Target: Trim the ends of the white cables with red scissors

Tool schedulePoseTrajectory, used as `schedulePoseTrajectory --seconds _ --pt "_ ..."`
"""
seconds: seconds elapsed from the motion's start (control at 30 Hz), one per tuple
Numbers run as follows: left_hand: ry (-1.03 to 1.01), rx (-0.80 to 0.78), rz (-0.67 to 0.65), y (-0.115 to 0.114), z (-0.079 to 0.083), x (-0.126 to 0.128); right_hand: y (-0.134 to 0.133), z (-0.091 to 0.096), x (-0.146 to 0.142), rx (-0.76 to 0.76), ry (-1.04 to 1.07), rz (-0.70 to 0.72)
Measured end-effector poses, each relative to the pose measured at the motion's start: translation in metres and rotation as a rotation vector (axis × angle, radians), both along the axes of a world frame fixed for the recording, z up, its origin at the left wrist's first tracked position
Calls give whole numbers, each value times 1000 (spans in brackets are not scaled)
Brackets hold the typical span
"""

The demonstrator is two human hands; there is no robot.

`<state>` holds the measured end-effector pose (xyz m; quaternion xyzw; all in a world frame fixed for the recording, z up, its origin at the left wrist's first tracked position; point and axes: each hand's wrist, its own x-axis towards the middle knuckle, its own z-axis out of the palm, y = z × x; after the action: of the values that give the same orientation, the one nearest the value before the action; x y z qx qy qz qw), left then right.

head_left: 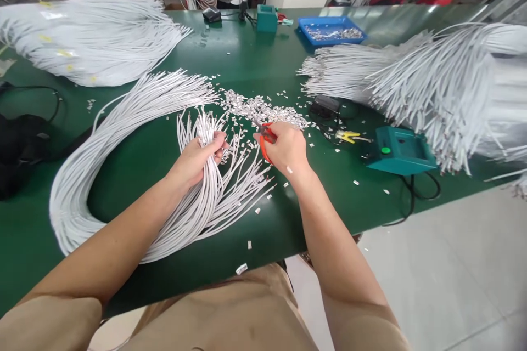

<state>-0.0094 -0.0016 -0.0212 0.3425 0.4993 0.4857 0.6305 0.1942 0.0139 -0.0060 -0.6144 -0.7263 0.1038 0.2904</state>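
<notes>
My left hand (201, 156) is wrapped around a bunch of white cables (206, 192), their cut ends standing up past my thumb. The same bundle loops round to the left, and its other ends lie further back on the bench. Orange-handled scissors (265, 148) sit in my right hand (288, 148), with the fingers closed round the handles. Their blades point toward a heap of small whitish clippings (263, 109) and are partly hard to make out. More loose cable ends fan out between my two hands.
The green bench (263, 66) carries thick cable bundles at left (94, 38) and right (444, 77). A teal box device (401, 148), yellow-handled pliers (349, 136) and a black adapter (325, 105) lie right. Behind are a blue tray (331, 30) and another teal box (267, 17). Two people stand beyond.
</notes>
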Motion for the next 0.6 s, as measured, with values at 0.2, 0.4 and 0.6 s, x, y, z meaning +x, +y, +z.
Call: schedulePoseTrajectory --seconds 0.2,0.4,0.6 --pt "11 90 -40 -10 13 9 -29 6 4 78 -491 82" --pt "167 118 8 -22 27 19 -52 24 -4 129 -632 160" --pt "37 162 61 -29 31 12 -69 38 5 116 -673 79"
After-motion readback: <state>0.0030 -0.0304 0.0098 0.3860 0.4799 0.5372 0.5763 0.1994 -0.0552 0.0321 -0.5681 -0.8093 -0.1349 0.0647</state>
